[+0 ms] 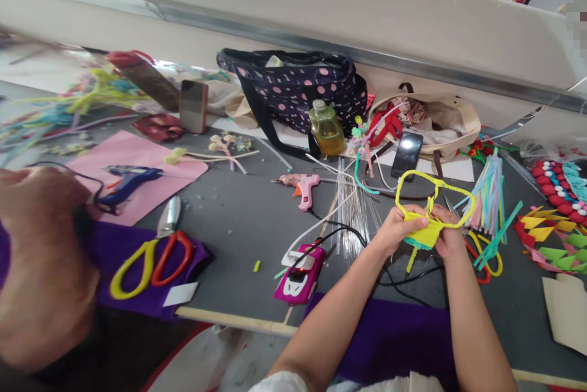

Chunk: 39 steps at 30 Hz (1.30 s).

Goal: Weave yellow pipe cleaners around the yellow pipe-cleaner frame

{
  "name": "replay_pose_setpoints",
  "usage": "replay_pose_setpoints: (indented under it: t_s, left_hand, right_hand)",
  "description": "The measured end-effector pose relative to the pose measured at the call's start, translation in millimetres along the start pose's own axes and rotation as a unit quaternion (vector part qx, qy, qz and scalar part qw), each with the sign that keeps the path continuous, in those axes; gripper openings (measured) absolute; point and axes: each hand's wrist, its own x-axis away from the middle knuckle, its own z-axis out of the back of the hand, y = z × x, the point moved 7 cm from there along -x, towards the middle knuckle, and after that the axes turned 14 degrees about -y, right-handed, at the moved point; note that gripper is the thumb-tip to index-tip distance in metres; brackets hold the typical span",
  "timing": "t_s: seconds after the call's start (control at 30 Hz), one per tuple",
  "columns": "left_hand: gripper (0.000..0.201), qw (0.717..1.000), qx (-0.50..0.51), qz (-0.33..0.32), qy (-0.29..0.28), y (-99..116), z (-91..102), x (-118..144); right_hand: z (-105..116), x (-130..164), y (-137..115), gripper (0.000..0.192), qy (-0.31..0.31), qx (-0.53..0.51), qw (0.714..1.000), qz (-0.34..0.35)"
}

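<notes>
My left hand (398,228) and my right hand (448,234) together grip a yellow pipe-cleaner piece (431,205) held just above the grey table (247,221). Two yellow loops rise from it, and a woven yellow and teal patch sits between my fingers. A short yellow end hangs below the hands. Under my right hand lie red and yellow scissor handles (485,265) and a bundle of pastel pipe cleaners (490,193).
A pink glue gun (302,185), thin wires (352,208), a pink device (300,274), big scissors (153,254), a blue glue gun (126,181), a bottle (326,129), a dotted bag (293,89), a phone (406,153) and felt shapes (557,239) lie around. Another person's arm (43,269) fills the left.
</notes>
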Motion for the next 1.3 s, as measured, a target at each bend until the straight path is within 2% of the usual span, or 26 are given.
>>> replay_pose_setpoints:
  t_s: [0.2,0.4,0.53,0.67,0.77,0.9,1.13,1.3]
  left_hand:
    - [0.034,1.0,-0.002,0.001,0.016,-3.6,-2.4,-0.7]
    - [0.042,0.999,0.001,-0.028,0.046,-3.1,-3.6,-0.4]
    - [0.046,0.998,0.038,-0.03,0.051,-3.3,-4.7,0.1]
    - [0.04,0.992,0.056,-0.058,0.099,0.5,5.9,2.2]
    - [0.04,0.986,0.065,-0.084,0.129,3.3,15.5,3.1]
    - [0.039,0.98,0.079,-0.111,0.146,5.9,21.7,3.5]
    - [0.035,0.974,0.096,-0.118,0.167,3.0,22.7,4.1]
    - [0.035,0.97,0.122,-0.114,0.179,-1.6,23.2,3.1]
  right_hand:
    - [-1.8,1.6,-4.8,0.026,0.013,-0.005,0.999,0.046]
    - [-8.2,5.3,-9.3,0.029,-0.002,0.014,0.999,0.047]
    - [-10.4,5.6,-8.3,0.028,-0.008,0.016,0.998,0.055]
    - [-6.0,5.7,-7.8,0.022,0.007,0.037,0.998,0.055]
    - [-5.5,5.9,-8.7,0.013,-0.004,0.039,0.998,0.052]
    - [-11.0,6.7,-11.7,0.021,-0.032,0.046,0.996,0.07]
    - [-6.9,10.1,-13.0,0.028,0.058,0.124,0.983,0.121]
    - [-3.2,11.5,-11.7,0.026,0.09,0.115,0.978,0.147]
